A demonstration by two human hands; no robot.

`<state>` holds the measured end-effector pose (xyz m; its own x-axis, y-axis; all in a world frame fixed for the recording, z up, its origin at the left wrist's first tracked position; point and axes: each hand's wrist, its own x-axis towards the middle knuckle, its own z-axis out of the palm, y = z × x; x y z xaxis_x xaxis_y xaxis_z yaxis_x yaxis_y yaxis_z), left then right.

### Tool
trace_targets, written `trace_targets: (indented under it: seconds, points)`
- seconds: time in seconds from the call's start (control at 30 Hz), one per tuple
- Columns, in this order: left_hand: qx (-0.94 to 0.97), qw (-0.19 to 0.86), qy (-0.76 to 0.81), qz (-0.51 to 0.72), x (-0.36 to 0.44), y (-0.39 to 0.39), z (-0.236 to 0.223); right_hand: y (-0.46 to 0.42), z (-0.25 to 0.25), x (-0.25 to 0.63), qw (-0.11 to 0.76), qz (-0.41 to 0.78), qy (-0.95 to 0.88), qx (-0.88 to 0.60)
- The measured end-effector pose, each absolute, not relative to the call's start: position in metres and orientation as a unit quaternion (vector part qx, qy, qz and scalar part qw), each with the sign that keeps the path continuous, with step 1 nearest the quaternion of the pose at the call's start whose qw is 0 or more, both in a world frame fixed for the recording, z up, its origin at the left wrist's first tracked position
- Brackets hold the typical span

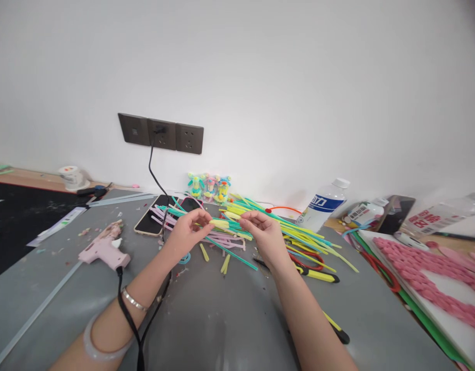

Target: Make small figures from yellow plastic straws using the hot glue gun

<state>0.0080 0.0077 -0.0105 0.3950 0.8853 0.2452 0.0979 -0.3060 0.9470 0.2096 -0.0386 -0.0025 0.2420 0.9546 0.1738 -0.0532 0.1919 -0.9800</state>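
Between the thumb and fingertips of my left hand (189, 232) is a pale yellow fuzzy pipe cleaner piece (220, 224), pointing right. My right hand (262, 234) is pinched close to its far end; whatever lies in that pinch is too small to make out. Behind and below both hands spread loose pipe cleaners (299, 229) in yellow, teal and lilac. Two short folded yellow pieces (225, 264) lie on the grey mat (222, 319) below the hands. Three small fuzzy figures (209, 188) stand by the wall.
A pink glue gun (105, 250) lies left, its black cord running past my left arm. A phone (150, 219) lies behind that arm. To the right are a yellow-black cutter (318, 274), a water bottle (323, 206) and a pink braided piece (423, 273) on a white board.
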Motion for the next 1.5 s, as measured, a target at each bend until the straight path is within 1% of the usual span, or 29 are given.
trace_targets:
  seconds: [0.13,0.53,1.1,1.23,1.43,1.5]
  points:
    - [0.694,0.465,0.356,0.419,0.007,0.007,-0.011,-0.039,-0.003,0.204,0.625,0.394,-0.467,-0.486]
    - [0.712,0.456,0.336,0.415,0.009,0.007,-0.01,-0.038,-0.012,0.195,0.554,0.307,-0.581,-0.51]
    - [0.718,0.452,0.329,0.415,0.008,0.007,-0.011,-0.043,-0.005,0.196,0.519,0.274,-0.618,-0.524]
    - [0.718,0.448,0.338,0.413,0.007,0.005,-0.008,-0.043,-0.005,0.196,0.527,0.295,-0.609,-0.514]
    - [0.713,0.444,0.346,0.418,0.007,0.004,-0.008,-0.042,-0.004,0.201,0.585,0.395,-0.53,-0.471]
    - [0.711,0.449,0.343,0.418,0.007,0.004,-0.009,-0.042,-0.004,0.202,0.584,0.431,-0.508,-0.464]
